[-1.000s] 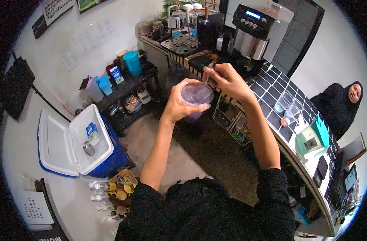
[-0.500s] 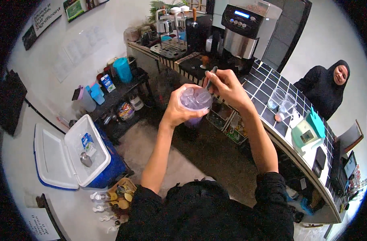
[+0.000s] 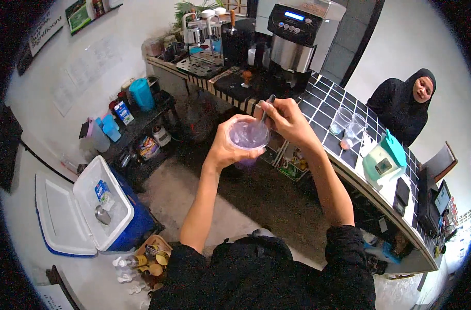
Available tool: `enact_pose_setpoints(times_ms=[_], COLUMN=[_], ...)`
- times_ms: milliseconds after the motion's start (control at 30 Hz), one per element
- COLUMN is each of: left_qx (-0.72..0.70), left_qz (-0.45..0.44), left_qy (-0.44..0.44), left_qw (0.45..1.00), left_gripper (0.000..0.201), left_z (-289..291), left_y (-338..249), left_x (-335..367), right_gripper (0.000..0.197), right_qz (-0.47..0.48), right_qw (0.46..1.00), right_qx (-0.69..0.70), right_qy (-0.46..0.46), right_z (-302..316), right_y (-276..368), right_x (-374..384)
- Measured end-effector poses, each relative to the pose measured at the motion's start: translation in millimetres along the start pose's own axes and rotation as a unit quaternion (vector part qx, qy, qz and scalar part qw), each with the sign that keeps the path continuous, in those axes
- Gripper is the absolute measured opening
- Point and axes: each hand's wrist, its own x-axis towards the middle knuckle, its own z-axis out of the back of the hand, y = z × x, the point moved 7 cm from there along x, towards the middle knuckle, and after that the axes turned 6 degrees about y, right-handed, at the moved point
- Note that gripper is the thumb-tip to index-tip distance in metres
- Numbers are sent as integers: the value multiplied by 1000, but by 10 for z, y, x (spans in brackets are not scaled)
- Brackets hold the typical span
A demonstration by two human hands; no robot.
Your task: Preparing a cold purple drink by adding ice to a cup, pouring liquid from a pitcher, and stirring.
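My left hand (image 3: 224,147) is wrapped around a clear plastic cup (image 3: 245,163) of pale purple iced drink (image 3: 248,133), held up in front of me. Ice shows at the surface of the drink. Between the fingers of my right hand (image 3: 289,121) is the dark handle of a spoon (image 3: 266,111). It slants down over the right rim into the cup, and its lower end is hidden in the drink.
A tiled counter (image 3: 323,101) on the right bears clear cups (image 3: 349,126), a teal-lidded container (image 3: 387,157) and a coffee grinder (image 3: 294,39). Beyond it stands a person in black (image 3: 400,106). An open cooler (image 3: 109,206) with ice and a scoop (image 3: 102,214) sits at left.
The spoon has shifted in the cup, and the ice lies lower in the drink. My view has turned slightly, so the surroundings sit further left.
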Motion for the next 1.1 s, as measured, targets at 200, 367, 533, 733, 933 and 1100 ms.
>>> enact_pose_setpoints(times_ms=[200,367,533,733,933,1100], left_qx=[-38,-76,4,16,16,30], left_qz=[-7,-1,29,-20,-32,-45], left_qy=[14,22,34,40,32,23], left_qw=[999,997,999,999,999,998], left_gripper=[69,68,68,68,69,70], left_z=[-63,-125,-190,-180,-141,-131], left_y=[88,141,158,144,98,-5], left_x=[-1,-23,-28,-21,-10,-17], right_gripper=[31,34,24,22,24,21], right_qz=[45,26,97,86,67,21], right_qw=[998,999,993,995,998,999], right_qx=[22,3,-10,-45,0,16], right_qy=[-40,-47,-60,-12,0,-27], right_z=[11,-6,-23,-101,-131,-124], right_y=[84,108,294,326,259,-31], right_x=[-113,-165,-232,-215,-184,-197])
